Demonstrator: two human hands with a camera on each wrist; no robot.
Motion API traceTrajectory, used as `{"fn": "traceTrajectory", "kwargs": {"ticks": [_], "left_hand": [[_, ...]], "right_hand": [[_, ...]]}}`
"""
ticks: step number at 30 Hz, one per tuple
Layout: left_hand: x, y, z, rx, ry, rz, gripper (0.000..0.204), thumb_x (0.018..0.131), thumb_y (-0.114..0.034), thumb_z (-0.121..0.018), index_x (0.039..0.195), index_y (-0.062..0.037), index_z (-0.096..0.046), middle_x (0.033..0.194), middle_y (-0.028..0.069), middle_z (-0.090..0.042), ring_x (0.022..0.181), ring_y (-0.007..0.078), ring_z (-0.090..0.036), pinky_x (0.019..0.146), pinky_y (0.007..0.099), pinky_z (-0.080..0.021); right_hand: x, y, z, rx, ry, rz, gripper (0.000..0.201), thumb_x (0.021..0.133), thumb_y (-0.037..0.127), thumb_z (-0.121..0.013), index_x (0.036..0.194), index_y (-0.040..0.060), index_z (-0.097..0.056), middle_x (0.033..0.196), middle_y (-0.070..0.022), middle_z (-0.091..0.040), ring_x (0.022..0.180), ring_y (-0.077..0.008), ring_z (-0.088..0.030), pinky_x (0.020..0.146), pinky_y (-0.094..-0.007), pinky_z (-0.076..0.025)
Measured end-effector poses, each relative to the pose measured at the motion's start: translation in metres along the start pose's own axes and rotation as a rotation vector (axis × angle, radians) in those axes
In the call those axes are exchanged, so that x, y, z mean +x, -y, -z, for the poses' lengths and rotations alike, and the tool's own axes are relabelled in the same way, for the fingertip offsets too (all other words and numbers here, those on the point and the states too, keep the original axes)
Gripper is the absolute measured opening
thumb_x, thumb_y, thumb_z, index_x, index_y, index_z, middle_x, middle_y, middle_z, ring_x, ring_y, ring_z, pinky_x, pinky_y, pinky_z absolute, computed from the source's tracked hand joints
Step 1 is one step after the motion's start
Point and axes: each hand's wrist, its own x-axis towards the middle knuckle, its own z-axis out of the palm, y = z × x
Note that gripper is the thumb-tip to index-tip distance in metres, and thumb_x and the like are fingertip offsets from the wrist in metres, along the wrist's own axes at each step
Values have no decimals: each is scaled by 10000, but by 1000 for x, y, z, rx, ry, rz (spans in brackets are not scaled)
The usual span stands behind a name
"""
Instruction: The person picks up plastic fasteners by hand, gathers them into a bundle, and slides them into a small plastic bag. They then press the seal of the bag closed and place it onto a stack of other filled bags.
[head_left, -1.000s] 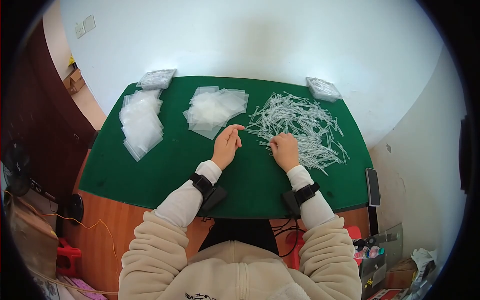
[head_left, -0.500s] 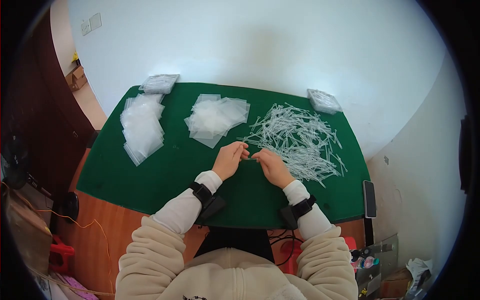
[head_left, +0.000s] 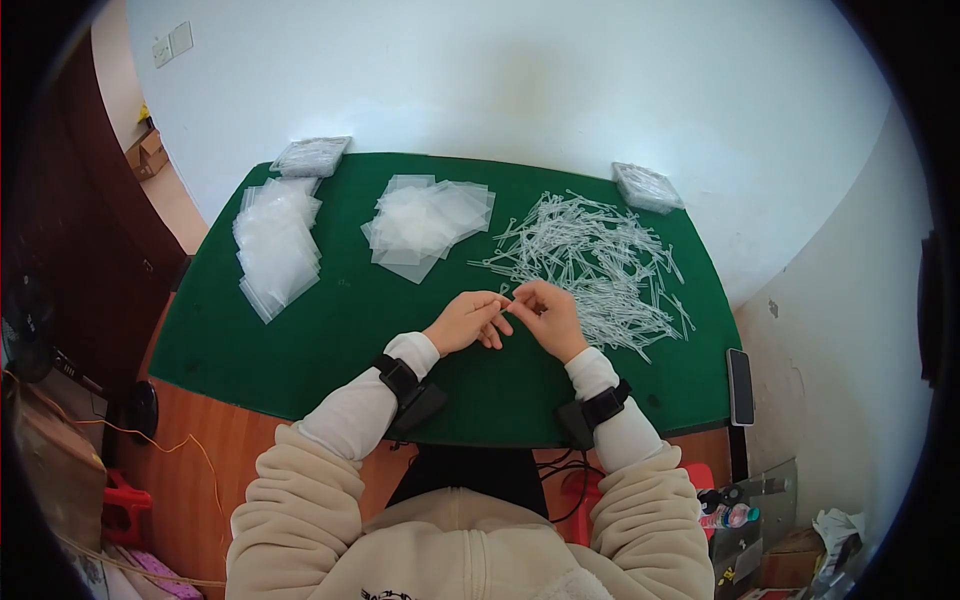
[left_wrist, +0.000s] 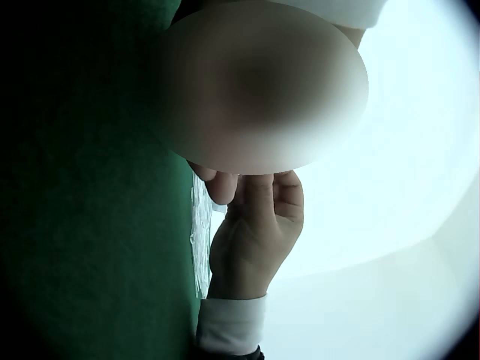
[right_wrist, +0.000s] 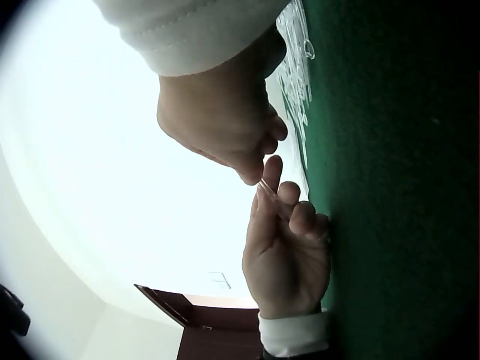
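Observation:
Both hands meet over the green table [head_left: 330, 330], just left of a wide heap of thin clear plastic sticks [head_left: 590, 260]. My left hand [head_left: 495, 302] and right hand [head_left: 520, 297] pinch one clear stick [right_wrist: 264, 186] between their fingertips, held a little above the cloth. The right wrist view shows the right hand [right_wrist: 251, 169] above and the left hand [right_wrist: 281, 199] below, with the stick caught between them. In the left wrist view the left hand is a close blur, and the right hand [left_wrist: 259, 191] curls behind it.
Two loose piles of clear flat bags [head_left: 425, 220] [head_left: 275, 245] lie on the table's left half. Wrapped packs sit at the back corners [head_left: 312, 155] [head_left: 645, 185]. A phone [head_left: 740, 385] lies at the right edge. A white wall stands behind.
My right hand has left the heap and come left to meet the left hand. Both hands have drawn nearer to me and now pinch one stick together.

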Motion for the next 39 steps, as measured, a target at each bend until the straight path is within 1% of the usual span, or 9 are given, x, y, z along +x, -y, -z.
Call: {"fn": "traceTrajectory", "kwargs": {"ticks": [1, 5, 9, 18, 25, 29, 34, 38, 39], "left_hand": [[-1, -1, -1, -33, 30, 41, 310, 935, -236, -382, 1106, -3, -494, 828, 109, -608, 613, 151, -592, 548, 227, -460], [-1, -2, -2, -126, 82, 83, 319, 936, -251, -387, 1127, -14, -483, 812, 106, -603, 621, 152, -593, 558, 230, -463], [-2, -5, -2, -153, 106, 111, 321, 937, -258, -390, 1134, -21, -480, 812, 106, -602, 629, 153, -594, 568, 232, -465], [-3, -5, -5, -169, 151, 115, 308, 942, -254, -377, 1118, -27, -488, 812, 96, -601, 631, 141, -588, 569, 225, -460], [-1, 0, -3, -73, 146, 3, 264, 943, -231, -374, 1035, -32, -521, 757, 61, -576, 570, 92, -506, 524, 198, -402], [1, 3, -1, -49, 138, -7, 248, 942, -220, -374, 1010, -36, -527, 744, 55, -570, 555, 82, -473, 513, 195, -385], [0, 3, -3, -71, 129, -1, 238, 942, -220, -376, 978, -40, -526, 706, 31, -542, 521, 70, -418, 480, 187, -346], [-1, 0, -3, -225, 154, 68, 224, 935, -218, -387, 935, -41, -525, 658, -8, -478, 499, 55, -351, 450, 182, -281], [0, -1, -3, -199, 28, 46, 219, 931, -215, -390, 927, -42, -525, 646, -19, -450, 496, 51, -331, 446, 182, -263]], "right_hand": [[0, -2, 0, 49, -67, -67, 182, 727, 33, -667, 898, 31, -604, 769, -59, -602, 644, -126, -584, 586, -245, -467], [0, -6, -3, 136, -126, -8, 263, 702, 7, -696, 944, 19, -595, 751, -16, -587, 644, -78, -568, 582, -190, -458], [1, -6, -3, 138, -145, 34, 253, 698, 7, -682, 942, 21, -620, 774, -52, -596, 638, -110, -578, 599, -225, -479], [2, -2, -1, 9, -82, 159, 294, 744, -48, -597, 1028, 26, -620, 770, -53, -562, 631, -106, -565, 572, -202, -452], [2, -5, -3, 20, -67, 163, 306, 740, -48, -600, 1035, 32, -621, 754, -42, -551, 631, -103, -553, 563, -205, -442], [2, -3, -2, 0, -71, 170, 302, 739, -48, -602, 1031, 28, -621, 753, -43, -552, 632, -103, -559, 564, -206, -444], [2, -3, -4, 44, -50, 144, 307, 732, -54, -605, 1027, 28, -622, 750, -41, -552, 637, -98, -563, 569, -200, -443], [3, -2, -1, 35, -65, 124, 245, 743, -24, -605, 984, 12, -628, 743, -58, -555, 608, -141, -562, 551, -228, -437], [6, -5, 4, -65, -138, 106, 216, 745, 0, -609, 959, 17, -634, 743, -63, -555, 622, -162, -557, 563, -250, -437]]}}
